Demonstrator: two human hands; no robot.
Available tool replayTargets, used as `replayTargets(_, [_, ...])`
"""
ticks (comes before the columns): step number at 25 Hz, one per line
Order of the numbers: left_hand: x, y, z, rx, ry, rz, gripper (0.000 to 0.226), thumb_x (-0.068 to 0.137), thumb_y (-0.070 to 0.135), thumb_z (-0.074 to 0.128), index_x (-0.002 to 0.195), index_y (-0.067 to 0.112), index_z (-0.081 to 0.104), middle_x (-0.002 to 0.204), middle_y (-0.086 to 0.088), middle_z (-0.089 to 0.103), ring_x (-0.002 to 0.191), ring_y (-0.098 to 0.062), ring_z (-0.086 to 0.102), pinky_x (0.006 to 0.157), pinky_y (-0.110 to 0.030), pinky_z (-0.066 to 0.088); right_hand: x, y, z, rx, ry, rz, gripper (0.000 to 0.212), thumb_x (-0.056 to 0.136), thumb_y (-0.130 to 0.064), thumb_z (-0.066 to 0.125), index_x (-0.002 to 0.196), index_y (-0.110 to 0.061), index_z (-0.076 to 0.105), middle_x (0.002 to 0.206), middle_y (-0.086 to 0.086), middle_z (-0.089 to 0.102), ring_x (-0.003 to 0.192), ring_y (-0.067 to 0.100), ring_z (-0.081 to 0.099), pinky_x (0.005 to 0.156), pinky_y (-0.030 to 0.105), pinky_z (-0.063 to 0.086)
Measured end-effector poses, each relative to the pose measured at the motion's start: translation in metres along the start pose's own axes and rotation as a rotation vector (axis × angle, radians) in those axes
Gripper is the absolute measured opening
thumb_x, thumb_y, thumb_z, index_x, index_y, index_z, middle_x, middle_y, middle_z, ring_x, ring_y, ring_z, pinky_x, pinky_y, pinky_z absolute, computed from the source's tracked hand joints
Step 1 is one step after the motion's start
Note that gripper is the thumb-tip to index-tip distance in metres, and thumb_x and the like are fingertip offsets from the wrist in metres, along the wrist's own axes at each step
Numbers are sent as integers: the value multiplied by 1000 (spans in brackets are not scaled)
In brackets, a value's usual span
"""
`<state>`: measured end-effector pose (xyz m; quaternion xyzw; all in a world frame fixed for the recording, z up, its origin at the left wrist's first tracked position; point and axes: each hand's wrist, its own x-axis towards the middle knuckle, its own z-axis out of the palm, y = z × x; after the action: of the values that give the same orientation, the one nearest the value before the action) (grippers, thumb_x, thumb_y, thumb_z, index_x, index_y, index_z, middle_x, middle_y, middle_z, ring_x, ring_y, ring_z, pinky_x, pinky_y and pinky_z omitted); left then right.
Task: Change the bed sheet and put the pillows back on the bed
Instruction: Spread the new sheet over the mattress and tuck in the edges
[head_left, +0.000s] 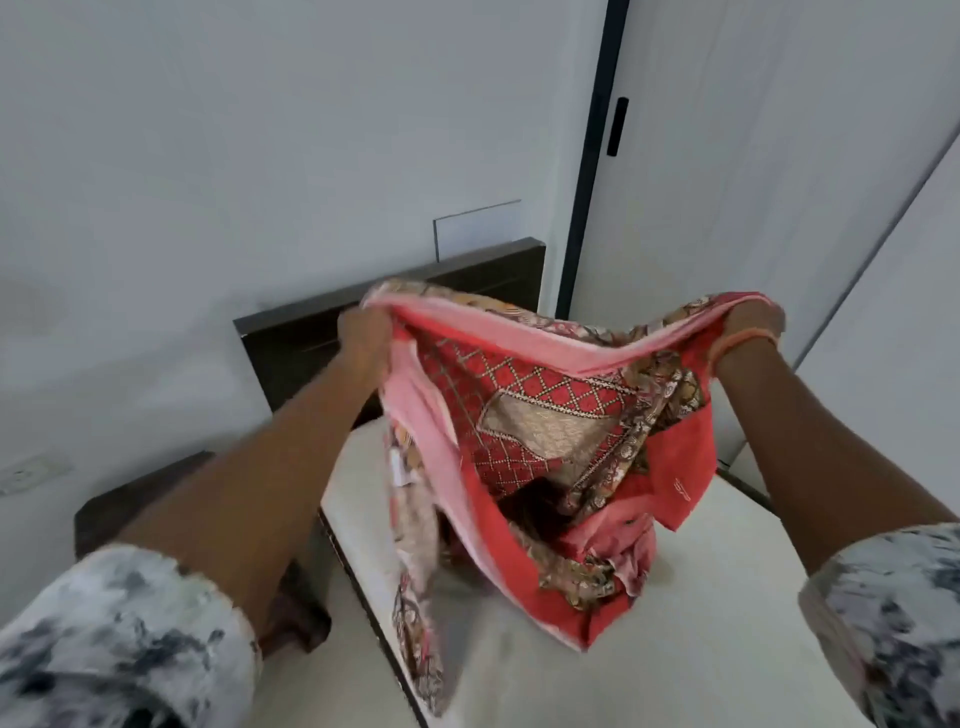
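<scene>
A red and pink patterned bed sheet (540, 431) hangs bunched in the air above the bare white mattress (701, 613). My left hand (363, 338) grips its upper edge on the left. My right hand (753, 325) grips the same edge on the right, an orange band on the wrist. The edge sags between both hands, and the sheet's lower folds touch the mattress. No pillows are in view.
A dark wooden headboard (291, 338) stands against the pale wall. A dark bedside table (135, 499) sits left of the bed, below a wall socket (31, 473). White wardrobe doors with a black handle (617, 127) rise at the right.
</scene>
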<state>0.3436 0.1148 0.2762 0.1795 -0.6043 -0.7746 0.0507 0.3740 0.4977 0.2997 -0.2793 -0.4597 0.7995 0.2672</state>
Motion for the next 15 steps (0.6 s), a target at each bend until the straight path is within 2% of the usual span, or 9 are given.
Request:
replayTargets(1, [0,34,29,0,-110,55,29,90,1,48,111,-1,67,104,-19,72,99,-31,70,87,-43,58,-3,-6,6,-9,46,-153,34,99,-12,36,127,-15,55,73,3,64,70,20,61,62,30,52])
replayTargets(2, [-6,60,59,35,-232,118,24,89,0,49,101,1,69,92,-16,74,86,-26,73,79,-38,60,-13,-9,15,-120,42,-341,37,93,-5,42,123,-13,61,78,4,66,74,19,65,69,30,57])
replayTargets(3, [-17,78,88,118,-336,170,19,89,2,52,94,2,70,82,-12,74,74,-21,72,72,-34,60,-28,-10,29,-323,-23,-527,37,86,-2,48,117,-11,67,82,1,68,78,10,67,74,23,57])
replayTargets(5, [-45,96,133,347,-486,219,14,88,6,60,93,0,71,77,-11,73,64,-20,68,64,-30,57,-60,-4,57,-667,-323,-769,41,75,-10,58,115,-15,69,92,-8,68,80,-3,64,73,7,50])
replayTargets(7, [-63,95,153,561,-588,260,13,86,4,57,80,1,68,65,-8,68,56,-19,62,51,-24,52,-79,0,68,-808,-726,-821,42,71,-28,67,111,-21,66,97,-6,68,83,3,63,75,19,54])
replayTargets(9, [-68,90,155,717,-660,322,21,83,0,54,66,7,63,54,-3,60,51,-17,56,41,-19,42,-76,0,66,-921,-896,-972,50,73,-47,76,112,-21,62,100,-4,68,90,6,63,81,23,51])
replayTargets(11, [-65,92,145,772,-763,329,11,74,1,72,67,9,70,61,-4,69,57,-18,66,46,-21,50,-65,-1,66,-1140,-773,-1207,43,79,-43,76,106,-11,65,93,8,67,88,23,63,77,30,46])
replayTargets(13, [-50,94,131,883,-787,394,20,68,9,84,85,10,75,77,-5,75,72,-20,73,60,-29,60,-61,-1,69,-1255,-610,-1381,20,84,-18,70,92,0,66,82,19,65,80,36,61,70,35,40])
replayTargets(15, [-30,82,116,1110,-590,598,24,70,13,79,93,9,71,78,-3,70,74,-20,69,58,-29,56,-62,-12,75,-1407,-419,-1364,11,84,-9,61,91,-1,64,85,20,65,82,38,61,72,39,42])
